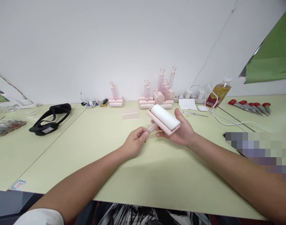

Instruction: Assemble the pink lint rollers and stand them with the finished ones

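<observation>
**Head view: lint roller in both hands, handle joint unconfirmed**

Right hand (183, 132) is cradling the lint roller (165, 120) from below at frame centre, just above the desk (157, 175). Its fingers are curling round the pink shell and gripping it. Left hand (133, 144) is pinching the handle (152, 128), with thumb and fingers (144, 134) closed on its free end.

Progress, my read:
- White roll is sitting in the shell, so that part is looking done.
- Handle is meeting the shell's lower-left edge. Can't tell if it's seated or only touching, since the right thumb is hiding the joint. That's looking like the open item.
- Finished rollers (164, 90) are standing in a group at the back of the desk, upper centre, heart-topped handles up. They're looking complete.
- Clear case (130, 114) is lying just left of the held roller, with neither hand touching it.

Orientation:
- Roll's long axis is running upper left to lower right in the frame, white face up and tilting slightly toward the camera.
- Handle is pointing toward lower left, roughly square to the roll axis and near level.

Elsewhere, a black headset (50, 120) is lying at the left and red-handled screwdrivers (249, 107) at the right.
</observation>
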`<state>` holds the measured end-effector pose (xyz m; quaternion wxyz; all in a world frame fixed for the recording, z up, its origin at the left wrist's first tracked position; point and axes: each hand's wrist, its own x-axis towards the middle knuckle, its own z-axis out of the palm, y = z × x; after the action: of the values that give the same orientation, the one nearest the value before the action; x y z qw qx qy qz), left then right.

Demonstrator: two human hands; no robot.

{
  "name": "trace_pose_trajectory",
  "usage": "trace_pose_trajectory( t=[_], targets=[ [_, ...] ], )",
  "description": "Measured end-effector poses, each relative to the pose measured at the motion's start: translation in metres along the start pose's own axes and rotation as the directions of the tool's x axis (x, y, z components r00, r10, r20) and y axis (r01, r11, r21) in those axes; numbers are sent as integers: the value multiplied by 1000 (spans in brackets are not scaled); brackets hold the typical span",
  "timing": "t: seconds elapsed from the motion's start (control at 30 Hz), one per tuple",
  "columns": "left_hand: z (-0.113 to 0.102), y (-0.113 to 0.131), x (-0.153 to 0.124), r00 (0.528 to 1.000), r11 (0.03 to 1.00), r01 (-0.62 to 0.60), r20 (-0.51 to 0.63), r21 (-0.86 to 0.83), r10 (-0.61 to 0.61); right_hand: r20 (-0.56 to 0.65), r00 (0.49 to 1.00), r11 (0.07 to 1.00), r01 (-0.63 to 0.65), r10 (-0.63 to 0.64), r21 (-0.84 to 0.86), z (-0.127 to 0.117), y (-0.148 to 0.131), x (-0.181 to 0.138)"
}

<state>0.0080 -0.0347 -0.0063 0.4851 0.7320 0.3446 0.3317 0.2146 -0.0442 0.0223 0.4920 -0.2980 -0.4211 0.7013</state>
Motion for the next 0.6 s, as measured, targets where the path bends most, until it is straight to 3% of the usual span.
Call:
trace_pose_trajectory(
  t=[0.07, 0.13, 0.2, 0.33, 0.4, 0.47, 0.5, 0.6],
  targets=[
    [10, 0, 3, 998, 984, 51, -33, -171, -57, 1, 998, 998, 57, -57, 12, 1, 7, 1],
    [18, -2, 4, 993, 971, 91, -53, -219, -105, 28, 998, 997, 49, -48, -62, 3, 21, 3],
    [23, -3, 2, 993, 988, 91, -60, -122, -98, 31, 999, 988, 27, -23, -149, 5, 35, 4],
    [20, 1, -4, 990, 972, -116, 103, 203, 97, -139, 990, 991, -8, -11, -137, 4, 45, 8],
    [10, 2, 0, 984, 924, -165, 126, 345, 129, -228, 974, 994, -9, -16, -108, -1, 43, 10],
    [-8, -4, 13, 994, 864, -51, -58, 500, 93, -313, 950, 992, -27, -13, -121, -6, 40, 12],
    [-19, -9, 22, 982, 824, 30, -172, 566, 83, -342, 940, 989, -41, -9, -139, -8, 39, 12],
    [-58, -29, 53, 924, 632, 180, -350, 754, 155, -331, 944, 976, -71, -1, -205, -10, 40, 13]
  ],
)
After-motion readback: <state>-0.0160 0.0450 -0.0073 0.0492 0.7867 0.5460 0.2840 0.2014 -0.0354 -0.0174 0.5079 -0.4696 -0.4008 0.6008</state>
